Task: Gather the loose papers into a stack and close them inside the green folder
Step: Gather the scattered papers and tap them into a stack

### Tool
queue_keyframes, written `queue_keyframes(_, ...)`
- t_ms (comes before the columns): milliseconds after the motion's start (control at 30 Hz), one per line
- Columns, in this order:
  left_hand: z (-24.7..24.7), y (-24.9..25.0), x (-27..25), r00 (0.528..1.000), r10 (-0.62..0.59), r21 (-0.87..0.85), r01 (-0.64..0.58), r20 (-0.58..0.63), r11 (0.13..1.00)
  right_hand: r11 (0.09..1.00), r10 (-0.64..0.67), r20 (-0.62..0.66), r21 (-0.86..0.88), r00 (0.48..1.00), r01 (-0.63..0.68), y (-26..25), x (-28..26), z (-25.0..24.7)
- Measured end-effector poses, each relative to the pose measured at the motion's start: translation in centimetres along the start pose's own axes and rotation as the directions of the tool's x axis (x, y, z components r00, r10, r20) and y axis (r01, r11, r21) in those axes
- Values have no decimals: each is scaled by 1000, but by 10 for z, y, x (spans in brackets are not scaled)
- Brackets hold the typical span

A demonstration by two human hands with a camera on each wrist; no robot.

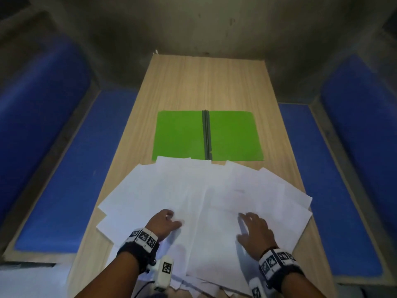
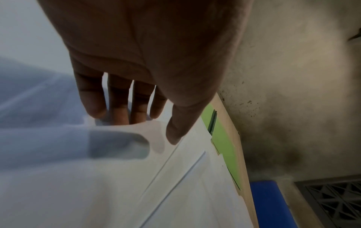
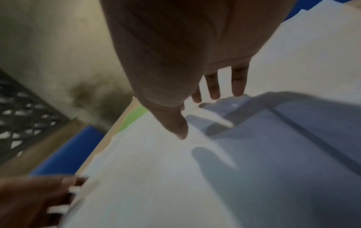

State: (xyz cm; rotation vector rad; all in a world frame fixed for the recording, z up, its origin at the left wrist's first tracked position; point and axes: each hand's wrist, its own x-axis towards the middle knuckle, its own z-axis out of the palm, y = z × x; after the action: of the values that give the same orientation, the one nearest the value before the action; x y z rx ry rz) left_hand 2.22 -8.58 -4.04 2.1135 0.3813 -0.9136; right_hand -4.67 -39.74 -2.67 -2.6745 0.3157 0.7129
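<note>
Under both hands, a fan of loose white paper sheets (image 1: 193, 196) covers the near end of the long pale wood-grain bench (image 1: 206, 82), several sheets overlapping and a few poking past its side edges. Each hand's grip is slack: the left hand (image 1: 163, 222) has its fingers (image 2: 119, 111) stretched down with the tips on the paper and the thumb spread to one side, holding nothing. The right hand (image 1: 255, 232) is likewise spread flat, fingers (image 3: 213, 86) splayed and reaching toward the sheets, with nothing pinched; that wrist view is blurred, so I cannot tell whether every fingertip touches. Ahead of both hands, past the far edge of the fanned sheets, the flat green card folder (image 1: 207, 135) lies opened out on the bench, its dark spine running down the middle between the two leaves. The farthest sheets just overlap its near edge. Either side of the hands, beyond the bench edges, blue padded seats (image 1: 71, 173) run along its length, and a stained grey wall (image 1: 204, 24) stands beyond the folder.
</note>
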Motion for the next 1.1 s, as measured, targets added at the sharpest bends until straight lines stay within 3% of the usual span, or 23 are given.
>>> queue_keyframes(67,1,1,0,1000,15,29,-15,15,999,968,243,-120,99,963,-232,9,5,-9)
queue_keyframes(133,2,0,0,1000,19,29,-20,24,999,891,429,-77,200,900,-408,20,9,-15)
queue_keyframes(167,4,1,0,999,24,16,-24,29,1000,874,448,-23,222,894,-432,23,11,-14)
queue_keyframes(300,20,11,-7,991,91,74,-98,96,992,911,314,73,259,947,-322,10,13,5)
queue_keyframes(433,43,17,-16,977,136,-23,-135,165,991,882,261,125,373,957,-289,-11,11,16)
queue_keyframes(600,44,12,-24,990,134,-41,-133,32,990,794,327,94,512,940,-327,-10,12,17)
queue_keyframes(733,9,8,-30,981,149,-69,-158,-122,985,772,389,25,536,921,-340,1,17,9)
queue_keyframes(833,-30,-8,-32,967,82,-92,-107,-242,990,778,363,4,549,932,-306,2,24,1)
queue_keyframes(1000,-72,-53,-23,951,-81,-86,58,-299,995,773,323,19,572,946,-276,-16,44,-8)
queue_keyframes(1100,-64,-61,-23,965,-97,-9,98,-242,995,752,293,91,593,952,-288,-37,51,-6)
